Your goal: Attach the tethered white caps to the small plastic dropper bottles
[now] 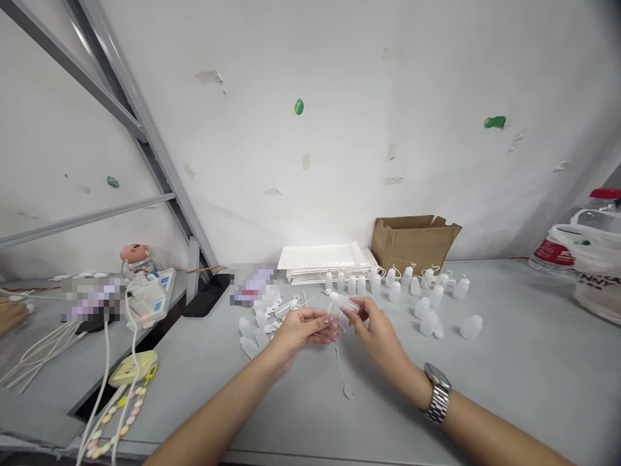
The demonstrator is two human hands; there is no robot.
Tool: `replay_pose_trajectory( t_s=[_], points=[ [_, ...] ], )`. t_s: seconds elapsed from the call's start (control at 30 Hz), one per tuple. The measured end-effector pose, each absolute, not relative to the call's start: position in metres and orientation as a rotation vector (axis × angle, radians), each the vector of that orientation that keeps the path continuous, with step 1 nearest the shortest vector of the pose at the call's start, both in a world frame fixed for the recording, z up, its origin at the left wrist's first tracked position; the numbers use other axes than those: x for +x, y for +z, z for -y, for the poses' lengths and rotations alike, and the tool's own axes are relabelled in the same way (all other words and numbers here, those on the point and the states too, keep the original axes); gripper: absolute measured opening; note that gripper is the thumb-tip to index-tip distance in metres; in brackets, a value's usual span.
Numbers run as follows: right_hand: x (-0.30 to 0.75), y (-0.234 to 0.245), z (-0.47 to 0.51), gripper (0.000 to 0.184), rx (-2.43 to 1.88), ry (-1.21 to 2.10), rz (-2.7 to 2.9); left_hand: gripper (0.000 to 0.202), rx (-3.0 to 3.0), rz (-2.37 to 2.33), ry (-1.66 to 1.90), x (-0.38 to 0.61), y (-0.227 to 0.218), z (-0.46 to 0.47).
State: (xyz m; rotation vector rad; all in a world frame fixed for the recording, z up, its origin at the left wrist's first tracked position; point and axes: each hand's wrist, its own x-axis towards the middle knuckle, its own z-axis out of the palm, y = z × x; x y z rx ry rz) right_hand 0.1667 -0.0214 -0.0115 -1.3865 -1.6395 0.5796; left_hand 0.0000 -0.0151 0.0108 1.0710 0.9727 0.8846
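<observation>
My right hand (pixel 371 327) grips a small white squeeze bottle (pixel 343 301), tilted with its nozzle end toward the left. At that end, the fingers of my left hand (pixel 310 329) are pinched together on the thin cap strap (pixel 331 308), which curves in a loop by the nozzle. A loose strap with a ring (pixel 348 391) lies on the grey table (pixel 301 414) below my hands. Left of my left hand is a heap of bottles and caps (pixel 262 320). Capped bottles (pixel 376 283) stand in a row behind my hands. Several uncapped bottles (pixel 429 322) are to the right.
A stack of white sheets (pixel 320 259) and a cardboard box (pixel 412 243) stand against the wall. At left are a power strip (pixel 155 301), cables and a beaded strap (pixel 119 421). Another person's hand (pixel 13 314) shows at the left edge. A plastic bag (pixel 599 265) sits far right.
</observation>
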Motion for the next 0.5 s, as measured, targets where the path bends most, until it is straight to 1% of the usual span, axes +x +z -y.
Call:
replay_pose_trajectory(
  t_s=[0.1, 0.27, 0.5],
  points=[
    [0.167, -0.012, 0.023, 0.026, -1.383, 0.57, 1.653, 0.026, 1.042, -0.93, 0.886, -0.001, 0.009, 0.013],
    [0.166, -0.007, 0.024, 0.026, -1.322, 0.671, 1.673, 0.023, 0.874, -0.896, 1.066, -0.01, 0.01, 0.003],
    [0.164, 0.0, 0.029, 0.034, -1.242, 0.793, 1.703, 0.023, 0.793, -0.944, 1.143, -0.014, 0.009, -0.005]
  ],
)
